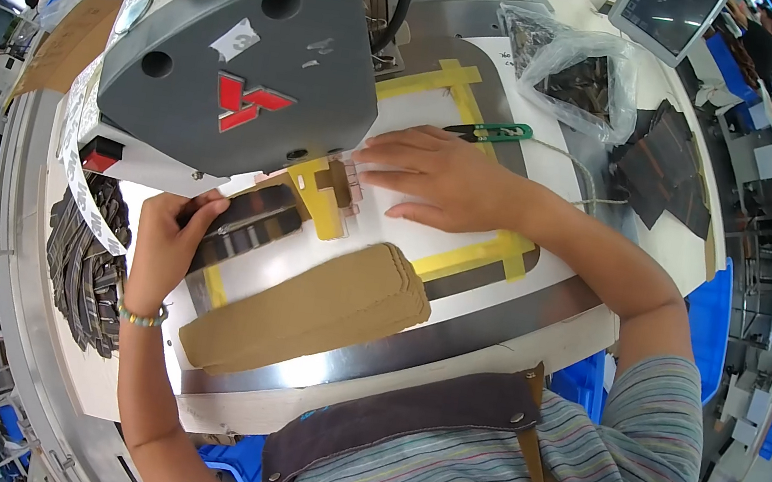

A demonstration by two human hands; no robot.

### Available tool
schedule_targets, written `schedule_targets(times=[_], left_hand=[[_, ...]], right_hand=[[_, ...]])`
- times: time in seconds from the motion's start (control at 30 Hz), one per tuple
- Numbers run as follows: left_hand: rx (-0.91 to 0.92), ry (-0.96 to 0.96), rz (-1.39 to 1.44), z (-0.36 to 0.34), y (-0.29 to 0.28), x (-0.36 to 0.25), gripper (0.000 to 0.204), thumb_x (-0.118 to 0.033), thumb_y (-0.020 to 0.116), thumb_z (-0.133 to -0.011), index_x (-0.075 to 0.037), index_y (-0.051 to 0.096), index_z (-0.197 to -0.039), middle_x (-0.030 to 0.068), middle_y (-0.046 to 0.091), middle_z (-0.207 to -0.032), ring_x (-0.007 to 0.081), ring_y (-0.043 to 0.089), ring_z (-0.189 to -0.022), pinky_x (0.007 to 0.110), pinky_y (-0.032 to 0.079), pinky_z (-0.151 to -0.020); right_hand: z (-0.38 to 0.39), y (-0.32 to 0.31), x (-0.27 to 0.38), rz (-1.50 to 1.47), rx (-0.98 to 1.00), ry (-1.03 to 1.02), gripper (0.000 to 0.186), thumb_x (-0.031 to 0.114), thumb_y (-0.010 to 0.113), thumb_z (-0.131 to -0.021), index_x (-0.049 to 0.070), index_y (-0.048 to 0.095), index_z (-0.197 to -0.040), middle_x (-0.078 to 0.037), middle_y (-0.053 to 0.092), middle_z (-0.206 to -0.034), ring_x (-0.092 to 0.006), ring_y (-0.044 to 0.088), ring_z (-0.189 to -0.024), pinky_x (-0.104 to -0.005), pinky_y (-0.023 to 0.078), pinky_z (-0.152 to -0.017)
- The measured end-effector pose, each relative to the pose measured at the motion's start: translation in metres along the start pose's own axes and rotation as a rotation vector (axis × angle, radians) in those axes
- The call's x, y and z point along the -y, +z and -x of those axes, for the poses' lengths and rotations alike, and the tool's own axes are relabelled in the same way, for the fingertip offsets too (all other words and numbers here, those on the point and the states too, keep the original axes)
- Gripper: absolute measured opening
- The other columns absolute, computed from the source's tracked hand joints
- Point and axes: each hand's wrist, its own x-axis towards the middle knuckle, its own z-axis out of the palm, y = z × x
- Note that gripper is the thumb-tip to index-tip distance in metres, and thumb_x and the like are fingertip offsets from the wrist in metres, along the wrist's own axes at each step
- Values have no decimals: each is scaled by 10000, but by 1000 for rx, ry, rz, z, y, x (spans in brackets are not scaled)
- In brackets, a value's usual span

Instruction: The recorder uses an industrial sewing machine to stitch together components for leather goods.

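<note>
My left hand pinches the left end of a dark brown striped piece, fabric or leather, thumb on top. The piece lies slanted on the white work surface below the machine head. My right hand is flat with fingers apart, its fingertips beside a small clear guide and a yellow-taped bracket. No object shows in it. Part of the dark piece's far edge is hidden under the grey sewing machine head. Closer to me lies a stack of long tan-brown panels.
Green-handled thread snips lie beyond my right hand. A clear plastic bag of dark pieces and loose dark sheets are at the right. Bundled striped strips hang at the left. A screen stands at the back right.
</note>
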Motion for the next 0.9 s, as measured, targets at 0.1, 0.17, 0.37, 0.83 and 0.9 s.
schedule_targets(times=[0.1,0.17,0.37,0.83,0.9], left_hand=[[43,84,103,-21,20,7,143,-69,750,-1032,66,717,-1067,35,755,-910,104,698,-855,277,570,-848],[48,218,-109,-28,24,9,178,-91,769,-1026,62,716,-1100,66,793,-966,133,750,-928,306,587,-905],[90,-106,-332,-34,53,-30,295,-222,798,-1021,60,785,-1107,196,809,-990,265,792,-896,341,586,-832],[-158,289,-407,-17,75,-4,203,-62,802,-931,12,779,-1119,172,782,-1075,419,710,-915,478,553,-815],[-116,439,-468,-10,70,-14,268,-75,805,-915,20,774,-1164,171,778,-1131,397,716,-989,468,567,-862]], right_hand=[[-1,10,4,60,55,-62,518,421,690,-1039,123,665,-1462,-91,542,-1631,-289,452,-1536,-522,350,-1285],[-2,10,5,57,77,-53,529,444,676,-1044,127,663,-1468,-90,529,-1647,-286,435,-1552,-534,331,-1296],[1,12,3,27,81,-15,587,414,728,-997,123,639,-1499,-78,495,-1677,-285,451,-1532,-529,312,-1315],[1,14,7,63,104,-18,597,458,692,-1006,139,638,-1508,-62,454,-1711,-264,398,-1568,-527,324,-1308],[2,15,7,66,104,-4,600,462,689,-1008,144,634,-1513,-54,452,-1714,-256,382,-1579,-530,308,-1318]])
